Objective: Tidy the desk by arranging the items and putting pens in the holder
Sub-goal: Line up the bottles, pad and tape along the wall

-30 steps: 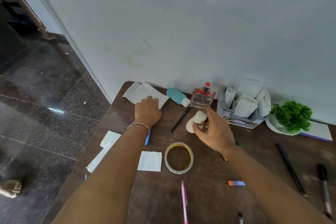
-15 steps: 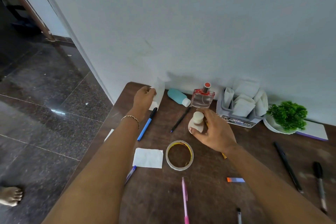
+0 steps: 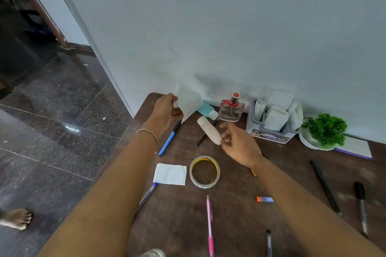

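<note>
The left hand (image 3: 165, 110) pinches a white paper sheet (image 3: 189, 100) raised over the back left corner of the dark wooden desk (image 3: 229, 215), the fingers of the right hand (image 3: 240, 144) clamp a tilted white plastic bottle (image 3: 208, 130) near the grey plastic holder (image 3: 269, 134), and a blue pen (image 3: 169, 139) lies between the arms.

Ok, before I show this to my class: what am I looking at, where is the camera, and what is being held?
No machine here: these are a person's two bare hands, filmed by one wide-angle camera worn on the head, looking down at a dark brown wooden desk. The left hand grips a thin white paper sheet; the right hand pinches a small white plastic bottle by one end. Loose on the desk lie a clear tape roll, a blue pen, a pink pen and a white paper slip. A grey plastic holder stuffed with folded white papers stands by the wall.
</note>
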A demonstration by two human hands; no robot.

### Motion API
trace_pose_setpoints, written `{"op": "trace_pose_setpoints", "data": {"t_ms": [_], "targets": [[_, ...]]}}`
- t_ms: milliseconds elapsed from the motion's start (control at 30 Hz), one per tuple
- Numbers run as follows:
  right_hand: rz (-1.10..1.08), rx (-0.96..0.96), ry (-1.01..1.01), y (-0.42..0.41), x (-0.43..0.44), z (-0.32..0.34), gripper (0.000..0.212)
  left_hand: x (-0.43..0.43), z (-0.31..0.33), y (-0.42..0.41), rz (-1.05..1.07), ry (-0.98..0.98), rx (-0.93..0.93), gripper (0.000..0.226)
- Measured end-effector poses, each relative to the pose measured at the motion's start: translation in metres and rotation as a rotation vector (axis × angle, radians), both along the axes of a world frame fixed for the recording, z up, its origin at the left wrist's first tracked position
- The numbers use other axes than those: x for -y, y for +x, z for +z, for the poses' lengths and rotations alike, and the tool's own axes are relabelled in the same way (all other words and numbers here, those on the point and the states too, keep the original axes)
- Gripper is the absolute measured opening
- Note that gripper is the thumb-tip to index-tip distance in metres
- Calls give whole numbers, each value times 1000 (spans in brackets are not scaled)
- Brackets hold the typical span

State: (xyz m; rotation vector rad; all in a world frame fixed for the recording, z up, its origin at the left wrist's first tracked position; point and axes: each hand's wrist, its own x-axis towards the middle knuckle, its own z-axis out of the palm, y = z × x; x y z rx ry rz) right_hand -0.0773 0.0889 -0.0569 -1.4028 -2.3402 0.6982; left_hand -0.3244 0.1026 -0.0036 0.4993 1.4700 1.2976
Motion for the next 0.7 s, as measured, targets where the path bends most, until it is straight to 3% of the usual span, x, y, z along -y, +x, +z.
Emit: {"op": "trace_pose_setpoints", "data": {"t_ms": [200,300,400,500,600,700], "targets": [[-13,1,-16,-2,4,-7,35,8,7,7,-7,38,114,18],[-119,-128,-79,-9,2,0,24,10,17,9,-38,63,199,16],[-304,-508,-364,-21,2,24,17,13,30,16,-85,66,262,13],[-413,-980,-781,-30,6,50,28,17,44,35,-146,88,284,13],[-408,-1222,-957,-28,14,64,44,22,59,62,-199,97,298,17],[-383,-1375,-1008,-17,23,72,50,28,67,92,-235,81,316,19]]}}
